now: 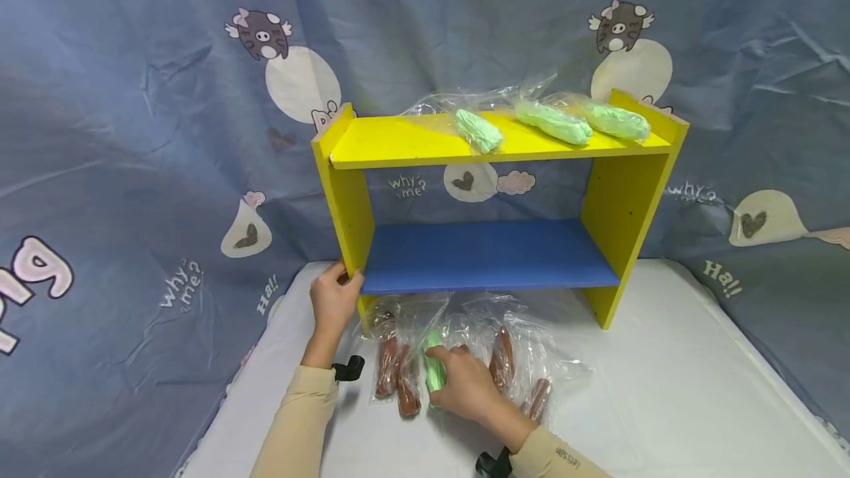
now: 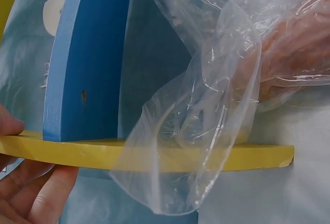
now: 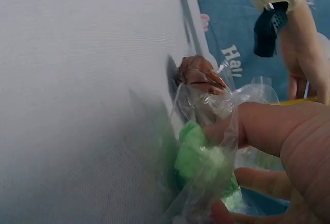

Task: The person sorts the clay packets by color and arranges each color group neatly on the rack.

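Observation:
My left hand (image 1: 335, 301) grips the lower left side panel of a small yellow and blue shelf (image 1: 491, 258), with the thumb on one side and fingers on the other in the left wrist view. My right hand (image 1: 468, 386) is curled round a clear bag with a light green roll (image 1: 434, 371) on the white table. In the right wrist view the thumb touches the green roll (image 3: 198, 154), and the fingers are on its far side, partly behind plastic. Bagged brown rolls (image 1: 387, 367) lie left of this hand; another brown roll (image 1: 502, 360) lies to its right.
Several bagged green rolls (image 1: 554, 124) lie on the yellow top shelf. The bags' loose plastic (image 2: 201, 110) spreads over the shelf's lower left edge. A brown roll (image 1: 538, 398) lies by the right wrist. A blue printed cloth (image 1: 166, 131) hangs behind the white table (image 1: 677, 389).

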Motion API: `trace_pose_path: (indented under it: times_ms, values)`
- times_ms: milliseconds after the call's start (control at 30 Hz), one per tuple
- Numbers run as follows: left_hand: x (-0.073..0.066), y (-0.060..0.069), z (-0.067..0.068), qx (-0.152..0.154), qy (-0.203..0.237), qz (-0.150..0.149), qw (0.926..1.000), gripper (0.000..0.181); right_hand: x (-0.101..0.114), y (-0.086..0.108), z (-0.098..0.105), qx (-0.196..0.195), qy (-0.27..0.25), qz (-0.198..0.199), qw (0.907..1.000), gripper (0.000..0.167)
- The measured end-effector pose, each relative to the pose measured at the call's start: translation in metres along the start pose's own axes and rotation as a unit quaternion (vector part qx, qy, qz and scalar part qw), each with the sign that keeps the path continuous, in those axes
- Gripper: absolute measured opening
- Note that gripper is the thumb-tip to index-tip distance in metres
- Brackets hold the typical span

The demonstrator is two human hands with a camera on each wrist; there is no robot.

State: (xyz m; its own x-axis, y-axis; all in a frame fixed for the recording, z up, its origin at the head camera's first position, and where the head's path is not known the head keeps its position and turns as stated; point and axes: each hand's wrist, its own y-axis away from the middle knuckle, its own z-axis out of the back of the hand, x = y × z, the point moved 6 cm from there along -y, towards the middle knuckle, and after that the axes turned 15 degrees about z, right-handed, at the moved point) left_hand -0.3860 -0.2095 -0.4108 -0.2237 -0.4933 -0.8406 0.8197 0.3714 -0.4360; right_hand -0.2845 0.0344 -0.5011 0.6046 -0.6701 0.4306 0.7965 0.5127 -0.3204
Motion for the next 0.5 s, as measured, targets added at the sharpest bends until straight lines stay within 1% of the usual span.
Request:
trace_pose_path:
  times_ms: [100,167,233,367,433,500]
  values:
    - [0.000,0.000,-0.002,0.005,-0.001,-0.002,1.0000,0.010,-0.008,0.004,0.002,0.001,-0.006,-0.023,0.9997,0.077]
    - [-0.001,0.001,-0.002,0.007,0.001,-0.003,1.0000,0.010,-0.013,0.006,0.004,0.002,0.001,-0.037,0.9993,0.076]
    - [-0.001,0.001,0.000,0.005,0.003,-0.001,1.0000,0.009,-0.016,0.007,0.005,0.002,0.008,-0.040,0.9992,0.076]
    - [0.000,0.001,0.001,0.001,0.009,0.006,0.9999,0.008,-0.017,0.006,0.008,-0.010,0.013,-0.032,0.9993,0.073]
    - [0.001,0.000,0.001,0.002,0.008,0.007,0.9999,0.007,-0.018,0.004,0.010,-0.018,0.004,-0.032,0.9993,0.070]
    - [0.001,0.001,0.000,0.004,0.007,0.006,0.9999,0.007,-0.020,0.004,0.013,-0.026,-0.021,-0.039,0.9987,0.065]
